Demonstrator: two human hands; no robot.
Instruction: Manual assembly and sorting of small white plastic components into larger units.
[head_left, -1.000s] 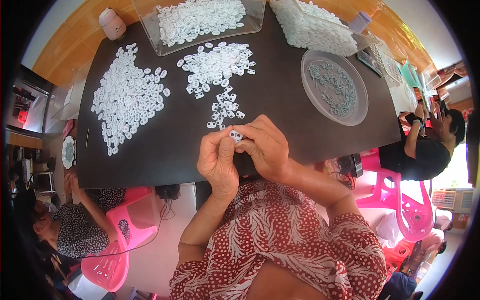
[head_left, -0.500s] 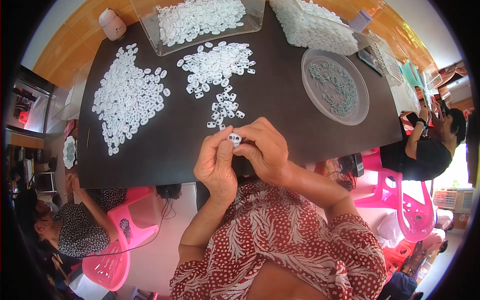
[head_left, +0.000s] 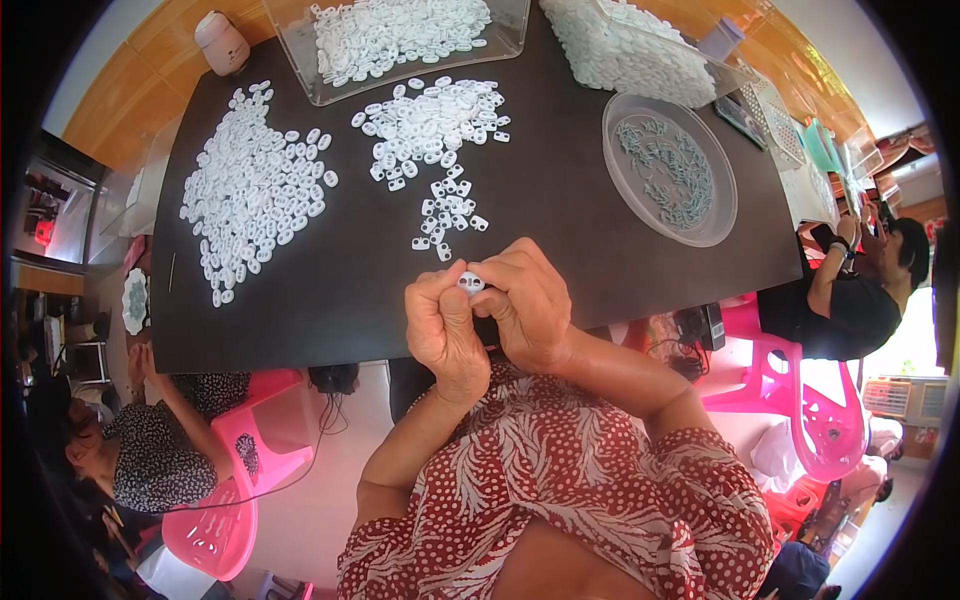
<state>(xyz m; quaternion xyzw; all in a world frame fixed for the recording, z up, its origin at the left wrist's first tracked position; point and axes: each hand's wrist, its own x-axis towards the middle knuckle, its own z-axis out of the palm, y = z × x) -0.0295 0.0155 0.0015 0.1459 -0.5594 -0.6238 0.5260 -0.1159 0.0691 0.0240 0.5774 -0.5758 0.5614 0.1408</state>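
Dark tabletop [head_left: 560, 180], white two-holed piece [head_left: 471, 284], pinched between both hands [head_left: 446, 325] [head_left: 530, 310]

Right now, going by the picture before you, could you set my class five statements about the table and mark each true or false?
1. The left hand and right hand share one white piece. True.
2. The dish is right of the middle pile. True.
3. The dish holds white pieces. False: it holds greenish bits.
4. The jar is right of the dish. False: it is left.
5. The bin behind the middle pile is empty. False: it holds white pieces.
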